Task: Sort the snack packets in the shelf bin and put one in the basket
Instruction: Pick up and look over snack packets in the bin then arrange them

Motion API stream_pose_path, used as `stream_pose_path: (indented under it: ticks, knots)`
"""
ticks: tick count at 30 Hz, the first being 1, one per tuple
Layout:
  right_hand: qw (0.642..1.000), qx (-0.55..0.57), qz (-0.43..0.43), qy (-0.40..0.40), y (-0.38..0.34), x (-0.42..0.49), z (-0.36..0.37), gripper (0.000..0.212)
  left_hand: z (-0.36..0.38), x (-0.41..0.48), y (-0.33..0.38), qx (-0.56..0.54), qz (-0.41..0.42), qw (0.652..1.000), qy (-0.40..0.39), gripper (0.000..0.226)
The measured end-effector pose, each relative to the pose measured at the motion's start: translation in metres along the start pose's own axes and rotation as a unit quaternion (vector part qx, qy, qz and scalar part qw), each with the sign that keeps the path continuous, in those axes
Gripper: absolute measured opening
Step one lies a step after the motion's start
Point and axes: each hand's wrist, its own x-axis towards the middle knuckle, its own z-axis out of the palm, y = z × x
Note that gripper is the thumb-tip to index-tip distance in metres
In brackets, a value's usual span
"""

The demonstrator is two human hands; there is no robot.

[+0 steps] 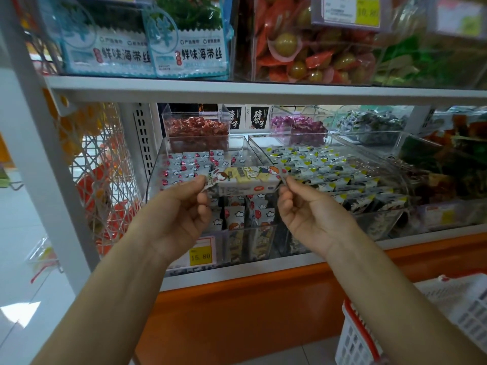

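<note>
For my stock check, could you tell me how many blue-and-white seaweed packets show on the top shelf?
2: the left blue-and-white seaweed packet and the right blue-and-white seaweed packet right beside it; more may be hidden behind.

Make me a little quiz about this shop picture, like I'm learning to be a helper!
1. True or false: the snack packet already lies in the basket.
2. Pick one. Who holds the snack packet? A: one hand alone. B: the left hand and the right hand, each pinching one end. C: nobody, it lies in the clear bin.
3. Fill the gap: the yellow price tag at the front of the clear bin reads ____.

Key: 1 false, it is held up in front of the shelf. 2 B. 3 15.80.
</note>
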Motion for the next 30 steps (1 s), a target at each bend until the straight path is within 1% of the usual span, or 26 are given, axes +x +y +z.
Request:
stream_pose_path:
  ticks: [3,5,7,10,12,14,16,18,20,21,23,25,28,30]
  knots:
    - [1.0,0.014,0.006,0.0,-0.0002,-0.0005,0.001,0.012,0.0003,-0.0011,0.0008,-0.027,-0.016,0.999,-0.014,0.003]
    - [1.0,-0.002,-0.015,-0.004,0.0,0.0002,-0.0005,0.013,-0.0002,-0.0007,0.0008,-0.015,-0.007,1.0,-0.019,0.006]
    - [0.995,-0.066,-0.071,-0.006,0.0004,0.0007,-0.0028,0.012,-0.0014,0.0007,0.0,0.025,0.02,0.999,-0.019,0.011]
    - [0.97,-0.173,-0.172,-0.016,0.0022,0.0008,-0.0063,0.009,-0.002,0.0025,-0.0013,0.073,0.067,0.995,-0.021,0.018]
    - [0.953,-0.213,-0.214,-0.033,0.0035,0.0003,-0.0069,0.009,-0.0028,0.0039,-0.002,0.075,0.092,0.993,-0.024,0.021]
    - [0.937,-0.251,-0.238,-0.042,0.0047,0.0001,-0.0071,0.011,-0.0027,0.0038,-0.0024,0.073,0.101,0.992,-0.033,0.02]
    - [0.935,-0.255,-0.241,-0.051,0.0058,-0.0009,-0.0063,0.013,-0.0019,0.0032,-0.0042,0.12,0.113,0.985,-0.053,0.016]
    - [0.927,-0.277,-0.247,-0.06,0.0074,-0.0019,-0.0052,0.014,-0.0007,0.0026,-0.0059,0.159,0.131,0.977,-0.062,0.019]
    - [0.909,-0.321,-0.259,-0.058,0.0084,-0.002,-0.0051,0.008,0.0016,0.0009,-0.0061,0.166,0.144,0.973,-0.065,0.017]
    - [0.906,-0.331,-0.258,-0.056,0.0084,-0.0021,-0.0047,0.004,0.0026,0.0002,-0.0061,0.161,0.148,0.973,-0.068,0.013]
    - [0.896,-0.358,-0.259,-0.05,0.0081,-0.0013,-0.0056,0.011,0.0028,0.0004,-0.0067,0.163,0.155,0.972,-0.066,0.009]
    - [0.883,-0.388,-0.261,-0.047,0.0079,-0.0023,-0.005,0.01,0.001,0.0015,-0.0078,0.195,0.167,0.964,-0.064,0.017]
    - [0.9,-0.36,-0.241,-0.054,0.0083,-0.0046,-0.0046,0.01,-0.0003,-0.0002,-0.0071,0.252,0.185,0.947,-0.075,0.025]
    - [0.897,-0.364,-0.244,-0.053,0.0071,-0.0056,-0.0043,0.013,0.0004,-0.0029,-0.0066,0.297,0.203,0.93,-0.075,0.028]
